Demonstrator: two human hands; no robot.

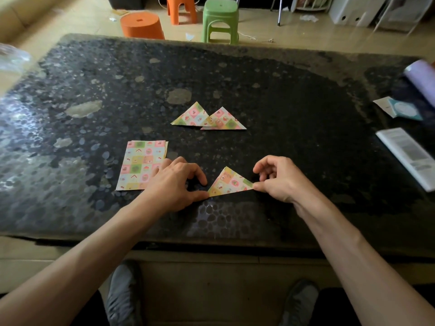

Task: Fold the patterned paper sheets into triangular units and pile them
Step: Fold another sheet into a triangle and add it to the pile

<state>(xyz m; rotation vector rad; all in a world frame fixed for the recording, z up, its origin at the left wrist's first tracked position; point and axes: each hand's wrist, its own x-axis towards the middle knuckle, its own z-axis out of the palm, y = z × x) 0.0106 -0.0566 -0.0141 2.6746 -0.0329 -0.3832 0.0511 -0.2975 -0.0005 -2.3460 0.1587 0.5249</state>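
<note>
A folded patterned triangle lies on the dark table near its front edge. My left hand pinches its left corner with thumb and forefinger. My right hand pinches its right corner. A small stack of flat patterned sheets lies just left of my left hand, partly covered by it. Two finished triangles lie farther back at the table's middle: the left one is overlapped by the right one.
At the right edge lie a white printed booklet, a teal and white packet and a pale purple roll. Crumpled clear plastic sits at the far left. Orange stools and a green stool stand beyond the table.
</note>
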